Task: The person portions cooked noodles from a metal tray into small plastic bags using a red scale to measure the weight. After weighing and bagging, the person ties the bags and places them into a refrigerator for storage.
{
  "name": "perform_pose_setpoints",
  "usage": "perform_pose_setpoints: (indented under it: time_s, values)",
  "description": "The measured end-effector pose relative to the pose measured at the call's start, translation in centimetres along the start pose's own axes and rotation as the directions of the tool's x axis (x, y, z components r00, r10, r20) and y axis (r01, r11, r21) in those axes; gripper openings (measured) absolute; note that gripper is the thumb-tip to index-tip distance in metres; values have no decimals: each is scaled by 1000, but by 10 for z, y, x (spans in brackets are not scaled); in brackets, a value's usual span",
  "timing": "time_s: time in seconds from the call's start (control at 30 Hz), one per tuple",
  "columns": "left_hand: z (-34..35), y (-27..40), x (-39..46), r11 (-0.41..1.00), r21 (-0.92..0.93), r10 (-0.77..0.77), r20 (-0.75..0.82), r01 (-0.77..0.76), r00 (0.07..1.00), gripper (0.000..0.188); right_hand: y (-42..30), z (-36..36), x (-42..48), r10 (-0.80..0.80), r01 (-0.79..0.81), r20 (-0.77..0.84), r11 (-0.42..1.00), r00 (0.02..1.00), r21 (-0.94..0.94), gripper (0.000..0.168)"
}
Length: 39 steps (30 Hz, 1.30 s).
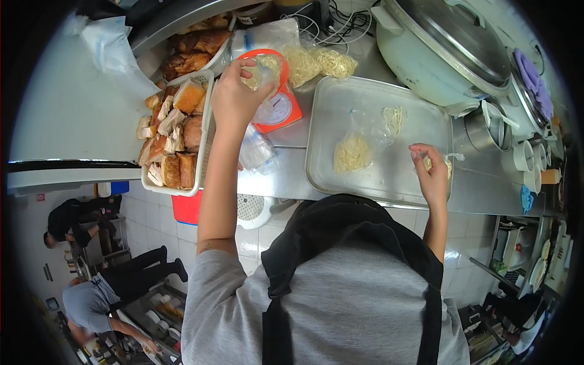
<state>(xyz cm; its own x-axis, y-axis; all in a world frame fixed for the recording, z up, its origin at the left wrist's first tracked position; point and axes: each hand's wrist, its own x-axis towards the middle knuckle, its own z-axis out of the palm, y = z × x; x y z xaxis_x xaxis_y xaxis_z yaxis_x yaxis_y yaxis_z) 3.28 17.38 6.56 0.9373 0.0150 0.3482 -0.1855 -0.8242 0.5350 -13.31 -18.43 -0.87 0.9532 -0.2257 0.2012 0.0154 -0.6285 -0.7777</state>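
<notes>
My left hand [242, 93] is at the red-orange dial scale [292, 116]. Its thumb and fingers are around a clear plastic bag of pale noodles [263, 75] at the scale's pan, and loose plastic hangs below the hand. My right hand [431, 171] is over the right side of a metal tray [365, 93], thumb and forefinger apart. Partly hidden behind it is a small knotted bag of noodles [449, 167]. Another bag of noodles [352, 153] lies in the tray with its clear top spread out. Some loose noodles [393, 119] lie near the tray's far side.
A white basket of cooked meat pieces [173, 132] stands left of my left arm. Larger bags of noodles [335, 63] lie behind the scale, plastic bags [256, 150] before it. A big lidded pot [424, 59] is at the back right. Co-workers [89, 303] are at lower left.
</notes>
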Motion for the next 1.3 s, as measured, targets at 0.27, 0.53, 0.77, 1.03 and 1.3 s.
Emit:
perform_pose_setpoints:
  time_s: [0.27, 0.53, 0.77, 1.03, 1.3]
  values:
    - [-18, -17, -29, 973, -231, -20, -52, 8, 998, 61, -15, -2, 10, 8, -8, -6, 1000, 1000, 18, 11]
    - [-37, -12, -62, 986, -165, 8, -133, -30, 991, 38, -40, -3, 22, -16, 18, -23, 995, 1000, 93, 12]
    - [-12, -11, -67, 992, -10, 119, -167, -123, 979, 12, -132, 63, 65, -536, 454, 302, 838, 788, 304, 20]
    - [-13, -48, -27, 930, 205, 325, -69, -305, 943, 29, -170, 168, 115, -601, 802, 645, 596, 472, -31, 28]
    - [-114, 8, 62, 913, 151, 394, -88, -378, 915, 26, -259, 84, 205, -882, 909, 222, 394, 416, -138, 24]
